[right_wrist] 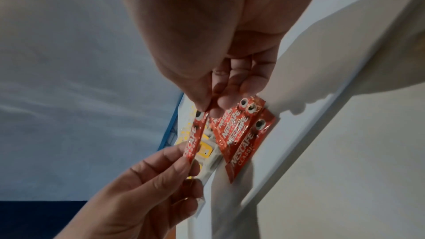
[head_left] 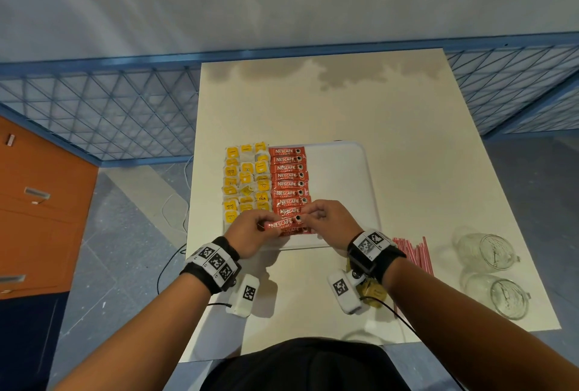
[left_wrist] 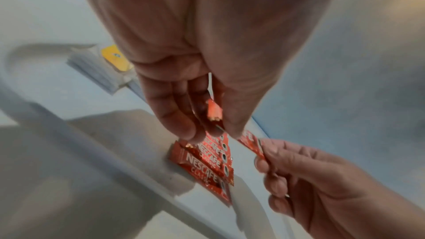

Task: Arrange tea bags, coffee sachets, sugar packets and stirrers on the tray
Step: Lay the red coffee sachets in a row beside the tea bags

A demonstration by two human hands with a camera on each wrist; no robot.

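Between the two hands, one coffee sachet (head_left: 283, 224) spanned side to side, above the tray's (head_left: 341, 155) near sachet column.
Left hand (head_left: 250, 234) pinched its left end, right hand (head_left: 326, 221) its right; both equally near.

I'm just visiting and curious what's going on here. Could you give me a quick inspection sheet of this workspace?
Surface: cream table bearing a white tray.
Job's things: tea bags and coffee sachets in rows on the tray; stirrers on the table.
Clutter: two glass jars.
Grippers: left hand and right hand pinch one sachet by its ends.
Cables: black cable beside the table.
Surroundings: blue mesh fence, orange cabinet.
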